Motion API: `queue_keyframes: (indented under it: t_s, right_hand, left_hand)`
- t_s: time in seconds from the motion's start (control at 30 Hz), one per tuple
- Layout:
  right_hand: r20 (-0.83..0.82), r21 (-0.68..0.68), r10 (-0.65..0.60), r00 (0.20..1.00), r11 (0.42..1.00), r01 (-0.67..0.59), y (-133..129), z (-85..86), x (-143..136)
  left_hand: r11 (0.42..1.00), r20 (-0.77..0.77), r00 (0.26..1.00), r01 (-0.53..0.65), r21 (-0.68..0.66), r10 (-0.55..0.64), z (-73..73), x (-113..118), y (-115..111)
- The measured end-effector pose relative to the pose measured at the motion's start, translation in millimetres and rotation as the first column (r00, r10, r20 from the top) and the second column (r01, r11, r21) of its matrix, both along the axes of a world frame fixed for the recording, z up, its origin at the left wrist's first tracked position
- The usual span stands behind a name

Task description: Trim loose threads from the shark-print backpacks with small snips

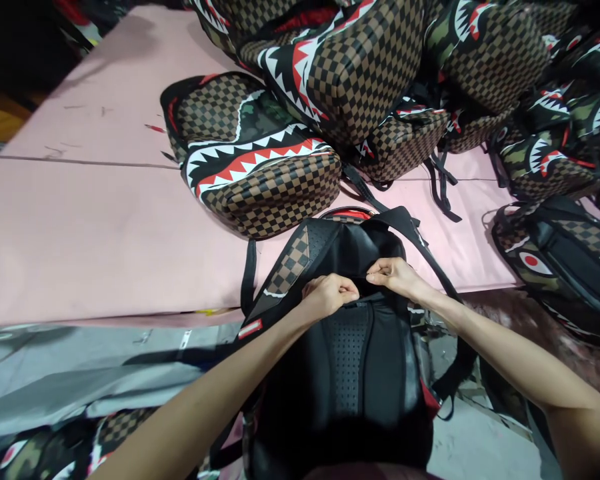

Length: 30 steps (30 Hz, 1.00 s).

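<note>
A black backpack [347, 360] lies with its padded back panel facing up, its upper end on the pink table edge. Its shoulder straps spread to both sides; the left one carries a brown checkered patch. My left hand [330, 293] is closed at a slit across the upper back panel, fingers pinched on the black fabric. Just to its right, my right hand [395, 277] pinches the slit's upper edge between thumb and fingertips. Between the hands the slit gapes slightly, and its inside is dark.
Checkered backpacks with shark-teeth prints [280, 193] are piled on the pink table [80, 233] beyond my hands. Another backpack [570, 260] sits at the table's right edge. More bags [55, 447] lie low at the left, near grey sheeting [105, 373].
</note>
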State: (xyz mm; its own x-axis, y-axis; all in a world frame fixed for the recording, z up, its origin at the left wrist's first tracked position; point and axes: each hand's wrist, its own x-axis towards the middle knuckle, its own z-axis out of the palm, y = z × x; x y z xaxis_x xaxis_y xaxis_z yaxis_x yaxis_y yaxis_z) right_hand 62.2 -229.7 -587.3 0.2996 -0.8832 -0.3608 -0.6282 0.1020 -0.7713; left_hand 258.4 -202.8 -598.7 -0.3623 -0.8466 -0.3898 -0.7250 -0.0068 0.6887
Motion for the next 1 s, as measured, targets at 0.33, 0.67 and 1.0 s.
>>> queue_keyframes:
  t_s: [0.33,0.67,1.0]
  right_hand:
    - [-0.173,0.035,0.118,0.978,0.993,-0.113,6,18.8,-3]
    - [-0.292,0.054,0.174,0.940,0.985,-0.166,2,19.8,6]
    - [-0.291,0.023,0.171,0.941,0.985,-0.171,4,20.8,6]
  left_hand:
    - [0.984,0.100,0.980,-0.169,-0.061,0.174,-4.2,-10,13]
    - [0.971,0.018,0.975,-0.220,-0.089,0.222,-9.6,-12,16]
    - [0.957,-0.050,0.977,-0.215,-0.193,0.209,-10.7,-10,24]
